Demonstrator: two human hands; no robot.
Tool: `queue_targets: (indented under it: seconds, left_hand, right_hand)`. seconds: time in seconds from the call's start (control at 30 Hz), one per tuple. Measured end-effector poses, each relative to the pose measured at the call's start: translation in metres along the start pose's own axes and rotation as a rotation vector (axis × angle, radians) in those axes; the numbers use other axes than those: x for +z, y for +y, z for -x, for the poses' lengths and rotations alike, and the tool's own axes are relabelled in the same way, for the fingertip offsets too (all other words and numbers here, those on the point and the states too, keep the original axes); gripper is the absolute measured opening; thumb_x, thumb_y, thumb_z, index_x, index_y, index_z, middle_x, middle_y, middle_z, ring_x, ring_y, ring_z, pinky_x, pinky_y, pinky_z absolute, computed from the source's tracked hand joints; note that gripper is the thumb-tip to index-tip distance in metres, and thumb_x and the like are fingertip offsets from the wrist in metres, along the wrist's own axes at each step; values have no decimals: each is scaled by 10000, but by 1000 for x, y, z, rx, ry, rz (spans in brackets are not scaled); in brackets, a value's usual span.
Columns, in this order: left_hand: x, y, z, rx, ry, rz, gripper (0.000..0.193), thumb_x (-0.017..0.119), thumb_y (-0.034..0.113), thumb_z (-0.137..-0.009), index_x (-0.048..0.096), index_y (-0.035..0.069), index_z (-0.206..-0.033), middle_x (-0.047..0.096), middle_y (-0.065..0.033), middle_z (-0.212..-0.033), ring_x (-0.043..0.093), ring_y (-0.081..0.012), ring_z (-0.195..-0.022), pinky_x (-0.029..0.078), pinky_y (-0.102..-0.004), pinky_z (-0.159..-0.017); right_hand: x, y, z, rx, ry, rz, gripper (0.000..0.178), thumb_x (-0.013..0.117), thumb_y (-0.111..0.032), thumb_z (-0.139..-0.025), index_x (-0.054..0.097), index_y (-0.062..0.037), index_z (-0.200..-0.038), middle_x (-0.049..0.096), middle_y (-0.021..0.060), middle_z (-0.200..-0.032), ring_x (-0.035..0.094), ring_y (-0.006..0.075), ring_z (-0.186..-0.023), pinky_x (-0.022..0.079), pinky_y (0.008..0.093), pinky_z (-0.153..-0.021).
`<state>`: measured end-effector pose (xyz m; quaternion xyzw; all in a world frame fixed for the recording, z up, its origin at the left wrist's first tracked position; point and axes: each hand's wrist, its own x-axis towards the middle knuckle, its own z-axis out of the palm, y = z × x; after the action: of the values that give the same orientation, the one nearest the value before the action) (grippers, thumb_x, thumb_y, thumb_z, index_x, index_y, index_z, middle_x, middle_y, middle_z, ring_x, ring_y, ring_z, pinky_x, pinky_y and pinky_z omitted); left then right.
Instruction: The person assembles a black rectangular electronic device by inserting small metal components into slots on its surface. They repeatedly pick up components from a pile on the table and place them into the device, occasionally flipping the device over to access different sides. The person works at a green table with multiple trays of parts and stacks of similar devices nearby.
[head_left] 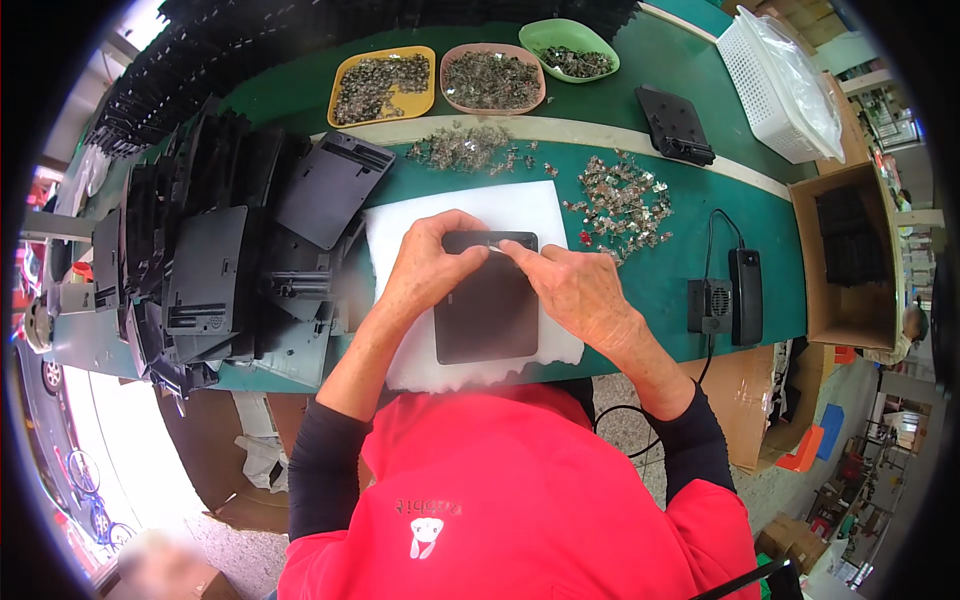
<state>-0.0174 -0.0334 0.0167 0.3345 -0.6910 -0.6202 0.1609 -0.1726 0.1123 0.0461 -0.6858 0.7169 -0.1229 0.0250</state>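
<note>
Red shirt (560,480) nearest, left hand (430,262) holds a dark panel (488,315) by the table's (765,215) near edge; right hand (578,290) touches it, grip unclear; work looks partway, metal pieces (625,205) lying loose.

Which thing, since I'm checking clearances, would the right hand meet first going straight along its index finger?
The right hand would probably meet the left hand, over the panel, though depth is unclear.

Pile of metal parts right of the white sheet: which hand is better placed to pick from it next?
Likely the right hand: it is nearer the metal parts, while the left hand is at the upper-left corner of the dark panel.
</note>
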Motion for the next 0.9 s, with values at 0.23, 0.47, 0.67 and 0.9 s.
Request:
queue_targets:
  seconds: [0.23, 0.47, 0.67, 0.9]
  left_hand:
    - [4, 2, 0, -8, 27, -2, 217, 659, 123, -771, 677, -2, -948, 639, -47, -670, 567, -106, -496, 457, -273, -434]
    - [5, 3, 1, -30, 26, 16, 212, 659, 130, -775, 677, 0, -941, 644, -48, -689, 573, -101, -534, 465, -272, -468]
    - [5, 7, 0, -64, 36, 90, 198, 655, 125, -765, 686, -2, -914, 663, -58, -747, 598, -104, -640, 478, -271, -576]
    - [10, 8, 0, -134, 70, 148, 196, 642, 84, -727, 685, -8, -894, 656, -64, -741, 580, -117, -631, 467, -272, -579]
  right_hand:
    - [8, 7, 0, 31, 0, -168, 316, 590, -135, -923, 634, -151, -1236, 646, 90, -720, 645, 293, -626, 511, 406, -534]
    - [7, 5, -1, 28, -8, -93, 286, 609, -149, -918, 646, -152, -1201, 630, 72, -686, 633, 285, -581, 503, 391, -503]
    - [0, -2, -3, -44, 17, 129, 332, 628, -129, -863, 649, -131, -1194, 596, 33, -645, 621, 216, -519, 485, 347, -454]
    - [-20, -7, -14, -136, -131, 268, 349, 617, -106, -814, 607, -70, -1161, 636, 53, -713, 663, 214, -581, 516, 330, -507]
